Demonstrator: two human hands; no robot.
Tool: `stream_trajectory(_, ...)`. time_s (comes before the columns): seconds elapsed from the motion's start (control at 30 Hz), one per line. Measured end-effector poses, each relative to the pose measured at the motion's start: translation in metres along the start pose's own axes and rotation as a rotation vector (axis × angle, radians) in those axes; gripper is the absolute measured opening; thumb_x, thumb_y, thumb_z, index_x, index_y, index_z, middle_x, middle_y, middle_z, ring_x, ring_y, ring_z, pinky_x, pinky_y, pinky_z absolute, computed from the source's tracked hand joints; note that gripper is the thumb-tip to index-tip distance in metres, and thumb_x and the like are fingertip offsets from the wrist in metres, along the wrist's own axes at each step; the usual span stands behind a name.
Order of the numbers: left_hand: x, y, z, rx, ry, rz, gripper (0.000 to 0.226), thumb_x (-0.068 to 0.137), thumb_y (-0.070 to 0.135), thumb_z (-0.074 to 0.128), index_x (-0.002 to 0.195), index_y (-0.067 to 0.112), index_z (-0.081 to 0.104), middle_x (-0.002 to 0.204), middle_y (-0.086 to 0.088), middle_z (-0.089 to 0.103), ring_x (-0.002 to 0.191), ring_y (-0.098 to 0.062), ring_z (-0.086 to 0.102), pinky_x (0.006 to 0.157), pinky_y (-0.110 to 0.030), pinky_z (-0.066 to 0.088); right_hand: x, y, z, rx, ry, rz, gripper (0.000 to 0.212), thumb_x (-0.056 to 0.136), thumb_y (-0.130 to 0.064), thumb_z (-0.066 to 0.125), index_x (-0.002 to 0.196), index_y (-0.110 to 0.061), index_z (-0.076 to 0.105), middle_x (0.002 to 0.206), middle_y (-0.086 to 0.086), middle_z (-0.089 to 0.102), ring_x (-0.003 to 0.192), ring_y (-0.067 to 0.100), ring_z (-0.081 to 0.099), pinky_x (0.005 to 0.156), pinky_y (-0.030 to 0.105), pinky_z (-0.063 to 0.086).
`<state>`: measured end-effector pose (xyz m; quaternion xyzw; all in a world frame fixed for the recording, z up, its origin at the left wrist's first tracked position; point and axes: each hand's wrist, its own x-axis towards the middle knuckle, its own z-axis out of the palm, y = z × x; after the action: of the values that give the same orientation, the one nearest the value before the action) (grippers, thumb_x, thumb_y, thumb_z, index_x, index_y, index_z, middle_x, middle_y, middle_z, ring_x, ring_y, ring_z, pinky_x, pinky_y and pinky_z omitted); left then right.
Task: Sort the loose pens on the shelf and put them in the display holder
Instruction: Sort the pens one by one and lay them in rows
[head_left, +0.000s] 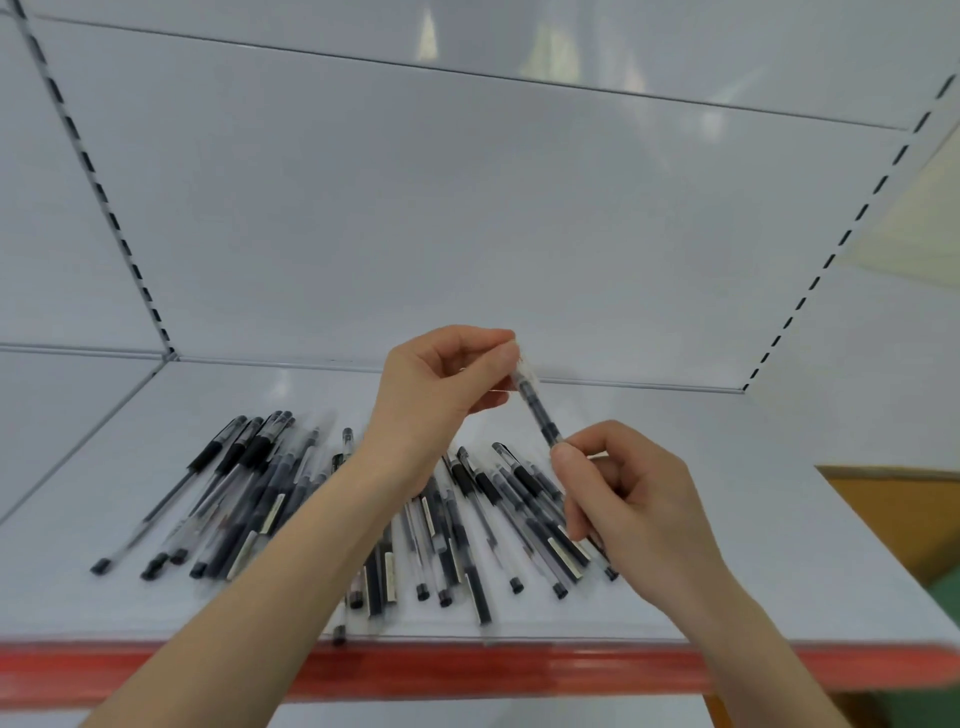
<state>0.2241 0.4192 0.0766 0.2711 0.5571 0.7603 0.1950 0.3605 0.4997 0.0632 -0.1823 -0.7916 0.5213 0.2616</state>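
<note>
One pen (540, 415) is held in the air above the shelf (753, 493), over the pile of loose pens (260, 499) that lies toward the front edge. The left hand (441, 395) pinches its upper, clear end, and the right hand (628, 499) pinches its lower end. The long axis stands steep, with the top leaning toward the back edge. No holder is in view, so I cannot tell which hand is nearer to it.

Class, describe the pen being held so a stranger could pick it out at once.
On the white shelf with the red front edge lie loose pens. Above them the left hand and right hand pinch one pen by its ends. It alone is lifted.
</note>
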Motion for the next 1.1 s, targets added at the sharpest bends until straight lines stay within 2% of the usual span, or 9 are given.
stream_trajectory(0.1, -0.001, -0.011, -0.015, 0.311, -0.013, 0.011, 0.013, 0.085, 0.015, 0.063, 0.097, 0.020, 0.067, 0.082, 0.004, 0.072, 0.076, -0.011, 0.068, 0.073, -0.023, 0.054, 0.005, 0.014, -0.005, -0.173, -0.004, 0.015, 0.020, 0.087, -0.019, 0.058, 0.067, -0.016, 0.061, 0.057, 0.001, 0.060, 0.045, 0.001, 0.047, 0.048, 0.008, 0.036)
stream_trajectory(0.23, -0.013, -0.027, -0.038, 1.109, 0.008, 0.053, 0.027, 0.089, 0.033, 0.055, 0.111, 0.019, 0.060, 0.103, 0.001, 0.059, 0.086, -0.012, 0.057, 0.077, -0.022, 0.042, 0.008, 0.043, -0.010, -0.582, 0.013, 0.025, 0.021, 0.089, -0.029, 0.052, 0.069, -0.025, 0.055, 0.068, -0.006, 0.056, 0.063, 0.006, 0.051, 0.057, 0.016, 0.038)
stream_trajectory(0.3, -0.022, -0.031, -0.045, 1.439, -0.032, 0.003, 0.037, 0.091, 0.045, 0.046, 0.112, 0.015, 0.056, 0.109, -0.003, 0.053, 0.095, -0.018, 0.054, 0.079, -0.025, 0.041, 0.009, 0.055, -0.011, -0.759, 0.025, 0.022, 0.020, 0.091, -0.034, 0.048, 0.075, -0.026, 0.056, 0.077, -0.009, 0.052, 0.069, 0.007, 0.050, 0.056, 0.014, 0.034)
stream_trajectory(0.37, -0.032, -0.032, -0.046, 1.593, -0.048, -0.097, 0.053, 0.087, 0.059, 0.040, 0.112, 0.014, 0.052, 0.115, -0.006, 0.050, 0.104, -0.021, 0.051, 0.080, -0.028, 0.043, 0.011, 0.062, -0.011, -0.847, 0.008, 0.032, 0.021, 0.092, -0.037, 0.045, 0.082, -0.024, 0.059, 0.082, -0.009, 0.050, 0.072, 0.007, 0.050, 0.056, 0.014, 0.033)
stream_trajectory(0.53, -0.040, -0.037, -0.034, 1.762, -0.072, -0.235, 0.080, 0.077, 0.074, 0.038, 0.123, 0.009, 0.043, 0.127, -0.013, 0.045, 0.116, -0.025, 0.044, 0.090, -0.031, 0.042, 0.016, 0.063, -0.006, -0.904, -0.079, 0.061, 0.020, 0.090, -0.044, 0.048, 0.095, -0.026, 0.056, 0.088, -0.010, 0.050, 0.080, 0.010, 0.051, 0.065, 0.023, 0.036)
stream_trajectory(0.73, -0.038, -0.042, -0.027, 1.695, -0.085, -0.241, 0.066, 0.084, 0.061, 0.045, 0.121, 0.007, 0.042, 0.129, -0.017, 0.040, 0.120, -0.030, 0.038, 0.097, -0.033, 0.037, 0.020, 0.057, 0.001, -0.918, -0.134, 0.070, 0.028, 0.091, -0.046, 0.048, 0.105, -0.023, 0.054, 0.100, -0.005, 0.058, 0.087, 0.015, 0.055, 0.069, 0.025, 0.038)
stream_trajectory(0.83, -0.041, -0.045, -0.030, 1.687, -0.038, -0.218, 0.071, 0.083, 0.063, 0.045, 0.124, 0.006, 0.040, 0.133, -0.017, 0.035, 0.123, -0.031, 0.033, 0.101, -0.034, 0.032, 0.022, 0.054, 0.003, -0.916, -0.153, 0.066, 0.030, 0.091, -0.045, 0.047, 0.108, -0.021, 0.053, 0.104, -0.003, 0.060, 0.090, 0.016, 0.056, 0.071, 0.026, 0.040)
stream_trajectory(0.93, -0.044, -0.044, -0.034, 1.758, 0.039, -0.209, 0.077, 0.080, 0.070, 0.041, 0.121, 0.005, 0.041, 0.124, -0.016, 0.042, 0.116, -0.028, 0.038, 0.098, -0.032, 0.033, 0.025, 0.054, 0.002, -0.919, -0.159, 0.064, 0.031, 0.091, -0.045, 0.048, 0.108, -0.020, 0.053, 0.105, -0.002, 0.061, 0.091, 0.018, 0.057, 0.070, 0.026, 0.039)
stream_trajectory(1.1, -0.039, -0.044, -0.037, 1.797, 0.019, -0.198, 0.065, 0.083, 0.067, 0.040, 0.108, 0.007, 0.047, 0.108, -0.010, 0.054, 0.105, -0.025, 0.046, 0.096, -0.032, 0.034, 0.028, 0.053, 0.004, -0.889, -0.176, 0.068, 0.032, 0.090, -0.045, 0.049, 0.109, -0.019, 0.054, 0.104, -0.001, 0.063, 0.090, 0.019, 0.058, 0.072, 0.027, 0.043)
